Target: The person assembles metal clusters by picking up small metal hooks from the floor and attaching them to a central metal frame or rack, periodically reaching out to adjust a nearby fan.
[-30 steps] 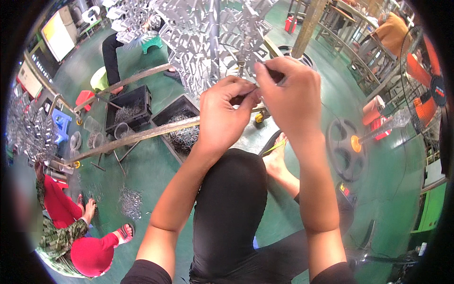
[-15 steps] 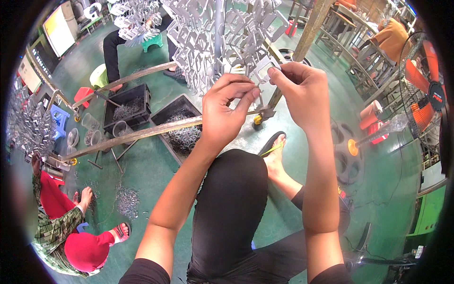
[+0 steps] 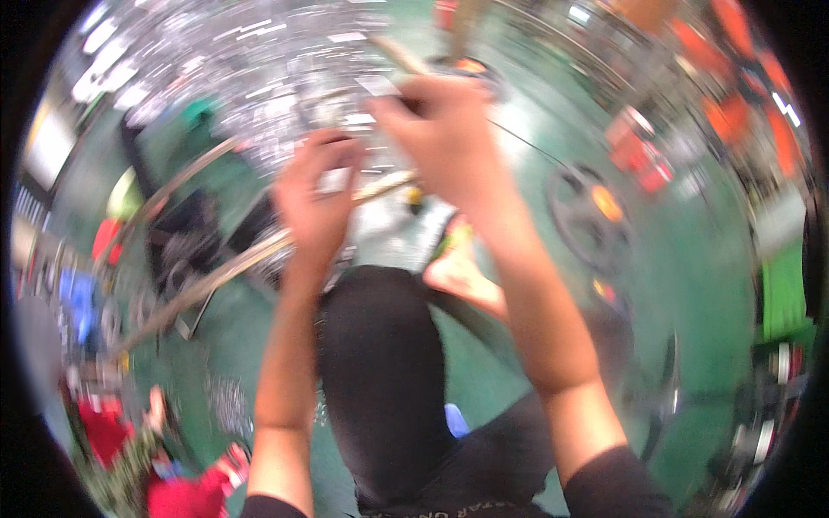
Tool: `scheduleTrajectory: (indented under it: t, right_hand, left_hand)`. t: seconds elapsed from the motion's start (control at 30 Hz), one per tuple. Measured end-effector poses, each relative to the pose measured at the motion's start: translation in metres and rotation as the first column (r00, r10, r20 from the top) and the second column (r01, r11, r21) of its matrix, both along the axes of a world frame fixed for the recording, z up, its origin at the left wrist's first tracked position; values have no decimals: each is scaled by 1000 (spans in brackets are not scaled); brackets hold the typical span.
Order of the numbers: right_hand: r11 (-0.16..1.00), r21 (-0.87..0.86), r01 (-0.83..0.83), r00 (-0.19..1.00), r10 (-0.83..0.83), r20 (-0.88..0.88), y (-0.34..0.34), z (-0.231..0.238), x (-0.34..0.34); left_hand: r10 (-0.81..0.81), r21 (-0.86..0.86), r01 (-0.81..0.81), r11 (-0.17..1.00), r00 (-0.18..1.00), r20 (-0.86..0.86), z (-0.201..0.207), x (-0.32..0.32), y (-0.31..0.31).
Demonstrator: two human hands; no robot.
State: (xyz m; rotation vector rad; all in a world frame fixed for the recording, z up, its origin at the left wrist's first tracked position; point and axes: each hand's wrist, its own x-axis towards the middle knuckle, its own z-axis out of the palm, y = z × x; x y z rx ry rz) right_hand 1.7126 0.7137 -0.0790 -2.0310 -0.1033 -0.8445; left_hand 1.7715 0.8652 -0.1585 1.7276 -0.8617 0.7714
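- Silver metal pieces (image 3: 285, 52) hang in a big smeared bunch from here, beyond both hands and off to the person's left.
- The wooden bar (image 3: 229, 271) slants up to the right, passing below the bunch and behind the left wrist.
- The right hand (image 3: 390, 93) is the higher one, thumb and fingertip seemingly pinching a pale plate (image 3: 374, 85).
- The left hand (image 3: 319, 186), lower, has curled fingers; I can't tell whether they grip anything.
- That plate sits up-right of the left fingertips, by the bunch's right edge, its long axis apparently tipping down rightward.
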Motion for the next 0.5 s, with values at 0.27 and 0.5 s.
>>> scheduleTrajectory:
  t: [0.27, 0.5]
  right_hand:
    - [952, -271, 143, 974, -184, -133, -53, 19, -199]
    - [457, -223, 861, 406, -882, -240, -319, -62, -335]
  left_hand:
    - [-98, -62, 82, 995, 938, -334, -8, 9, 14]
    - [-158, -58, 147, 987, 910, -384, -14, 41, 45]
